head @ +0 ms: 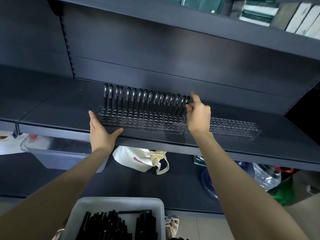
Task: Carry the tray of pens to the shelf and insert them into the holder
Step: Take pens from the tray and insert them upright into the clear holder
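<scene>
In the head view we stand at a dark shelf (69, 122) that crosses the middle of the frame. On it sits the clear holder (142, 121), its back row filled with upright black pens (143, 100) and its front rows of holes bare. A second clear holder (233, 127) lies just beside it toward the right of the frame, with no pens in it.

Our left hand (102, 132) rests at the holder's left end near the shelf edge, fingers spread and closing on nothing; it looks to be steadying the holder. Our right hand (197, 116) is at the right end of the row, thumb and fingers pinched on the last pen (186, 103) while the index finger points up.

At the bottom centre of the frame the grey tray (119, 203) holds many more black pens lying loose, so we judge the task well short of done.

The risks we see: the last pen stands aslant, and if we press it while it is off its hole it could lever the light holder or knock its neighbours. The holder sits close to the shelf's front edge, so a sideways nudge from either hand could push it off. We cannot tell what carries the tray, so it may tip.
</scene>
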A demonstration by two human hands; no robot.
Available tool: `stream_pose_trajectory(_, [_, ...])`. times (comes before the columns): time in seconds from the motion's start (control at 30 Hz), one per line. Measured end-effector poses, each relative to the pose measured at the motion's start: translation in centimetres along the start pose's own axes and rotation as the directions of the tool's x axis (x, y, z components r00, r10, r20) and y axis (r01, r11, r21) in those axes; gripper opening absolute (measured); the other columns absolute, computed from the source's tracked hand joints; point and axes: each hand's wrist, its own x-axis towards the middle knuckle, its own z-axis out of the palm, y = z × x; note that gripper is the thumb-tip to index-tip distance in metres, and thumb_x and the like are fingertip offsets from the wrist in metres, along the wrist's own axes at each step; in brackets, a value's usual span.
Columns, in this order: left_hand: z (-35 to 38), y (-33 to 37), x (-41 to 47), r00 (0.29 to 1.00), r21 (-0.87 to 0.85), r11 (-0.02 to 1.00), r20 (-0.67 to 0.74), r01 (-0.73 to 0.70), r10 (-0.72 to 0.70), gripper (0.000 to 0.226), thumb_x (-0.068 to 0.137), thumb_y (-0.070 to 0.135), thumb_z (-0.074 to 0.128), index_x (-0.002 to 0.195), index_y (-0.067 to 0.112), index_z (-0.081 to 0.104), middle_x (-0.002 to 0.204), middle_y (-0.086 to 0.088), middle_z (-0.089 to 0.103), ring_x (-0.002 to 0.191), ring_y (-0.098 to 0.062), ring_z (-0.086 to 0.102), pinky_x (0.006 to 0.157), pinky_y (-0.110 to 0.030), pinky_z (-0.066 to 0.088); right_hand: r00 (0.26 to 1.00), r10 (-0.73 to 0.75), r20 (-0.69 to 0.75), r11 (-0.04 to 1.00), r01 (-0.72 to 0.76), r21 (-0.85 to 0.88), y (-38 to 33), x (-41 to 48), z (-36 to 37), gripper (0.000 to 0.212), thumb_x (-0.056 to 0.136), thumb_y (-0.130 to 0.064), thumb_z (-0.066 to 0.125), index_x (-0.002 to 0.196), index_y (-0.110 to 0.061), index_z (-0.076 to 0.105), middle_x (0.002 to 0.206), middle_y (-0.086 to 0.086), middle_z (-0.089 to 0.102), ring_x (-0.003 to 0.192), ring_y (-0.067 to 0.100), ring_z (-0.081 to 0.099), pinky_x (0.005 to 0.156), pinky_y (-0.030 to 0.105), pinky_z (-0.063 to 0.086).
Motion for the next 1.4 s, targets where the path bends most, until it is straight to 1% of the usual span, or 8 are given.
stream_pose_trajectory(0.1, [-1.3, -0.2, -0.7, 0.998, 0.039, 0.999, 0.061, -0.004, 0.002, 0.109, 0.079, 0.024, 0.075, 0.150, 0.013, -0.007, 0.157, -0.008, 0.007, 0.143, -0.022, 0.015, 0.114, -0.036, 0.023, 1.000, -0.012, -0.017, 1.000, 0.013, 0.013, -0.4, -1.6, -0.5, 0.047, 0.095, -0.005, 0.048, 0.140, -0.012, 0.038, 0.100, 0.017, 0.066, 0.090, 0.034, 0.062, 0.081, 0.041, 0.050])
stream_pose_trajectory(0.23, [-3.5, -0.3, -2.2, 0.987, 0.242, 0.964, 0.142, -0.114, 0.081, 0.097, 0.081, 0.033, 0.072, 0.150, 0.010, 0.008, 0.155, -0.008, 0.016, 0.141, -0.026, 0.023, 0.111, -0.043, 0.029, 0.999, -0.023, 0.031, 0.998, 0.022, 0.053, -1.1, -4.6, -0.3, 0.048, 0.093, -0.006, 0.052, 0.139, -0.011, 0.040, 0.115, 0.016, 0.061, 0.099, 0.031, 0.060, 0.085, 0.042, 0.050])
stream_pose_trajectory(0.43, [-8.1, -0.5, -6.4, 0.917, 0.467, 0.808, 0.339, -0.359, 0.211, 0.075, 0.085, 0.038, 0.065, 0.146, 0.010, 0.029, 0.151, -0.011, 0.030, 0.137, -0.029, 0.031, 0.110, -0.042, 0.028, 0.960, -0.066, 0.272, 0.997, 0.054, 0.048, -3.6, -12.3, 0.3, 0.050, 0.095, -0.015, 0.053, 0.142, -0.014, 0.036, 0.141, 0.010, 0.043, 0.130, 0.027, 0.036, 0.099, 0.036, 0.037])
stream_pose_trajectory(0.73, [-12.1, -8.1, -13.8, 0.829, 0.633, 0.642, 0.559, -0.433, 0.009, 0.073, 0.089, 0.045, 0.056, 0.148, 0.016, 0.023, 0.153, -0.007, 0.025, 0.139, -0.026, 0.025, 0.112, -0.036, 0.017, 0.853, -0.033, 0.521, 0.998, 0.059, -0.034, -4.2, -26.2, 5.6, 0.051, 0.095, -0.023, 0.050, 0.142, -0.015, 0.034, 0.145, 0.004, 0.038, 0.131, 0.025, 0.033, 0.096, 0.038, 0.040])
stream_pose_trajectory(0.93, [-11.4, -15.5, -18.6, 0.716, 0.628, 0.699, 0.655, -0.340, -0.240, 0.072, 0.092, 0.044, 0.052, 0.149, 0.018, 0.017, 0.156, -0.005, 0.018, 0.142, -0.022, 0.017, 0.116, -0.038, 0.016, 0.730, 0.096, 0.676, 0.995, -0.071, -0.064, -2.9, -34.2, 10.0, 0.047, 0.097, -0.024, 0.047, 0.141, -0.012, 0.036, 0.146, 0.007, 0.036, 0.134, 0.024, 0.030, 0.102, 0.035, 0.036])
stream_pose_trajectory(1.1, [-9.8, -20.2, -20.9, 0.664, 0.586, 0.778, 0.677, -0.227, -0.316, 0.071, 0.092, 0.039, 0.055, 0.148, 0.013, 0.021, 0.154, -0.009, 0.021, 0.141, -0.024, 0.022, 0.113, -0.037, 0.026, 0.615, 0.217, 0.758, 0.968, -0.235, -0.086, -1.4, -38.5, 13.9, 0.048, 0.097, -0.025, 0.051, 0.140, -0.010, 0.037, 0.142, 0.007, 0.043, 0.131, 0.023, 0.036, 0.101, 0.032, 0.038])
stream_pose_trajectory(1.3, [-7.6, -23.4, -21.2, 0.638, 0.561, 0.824, 0.609, 0.074, -0.472, 0.068, 0.095, 0.039, 0.049, 0.150, 0.015, 0.018, 0.157, -0.011, 0.012, 0.144, -0.024, 0.013, 0.116, -0.034, 0.018, 0.474, 0.375, 0.797, 0.842, -0.535, -0.078, -1.4, -40.3, 17.5, 0.059, 0.094, -0.031, 0.056, 0.142, -0.006, 0.034, 0.142, 0.013, 0.043, 0.132, 0.026, 0.041, 0.106, 0.030, 0.033])
stream_pose_trajectory(1.4, [-7.1, -24.2, -20.9, 0.635, 0.580, 0.804, 0.575, 0.129, -0.517, 0.062, 0.097, 0.040, 0.042, 0.149, 0.015, 0.020, 0.157, -0.012, 0.012, 0.144, -0.026, 0.015, 0.116, -0.034, 0.018, 0.478, 0.411, 0.776, 0.863, -0.478, -0.163, -1.5, -40.7, 18.9, 0.061, 0.093, -0.040, 0.054, 0.142, -0.010, 0.035, 0.144, 0.011, 0.038, 0.131, 0.027, 0.040, 0.104, 0.033, 0.035])
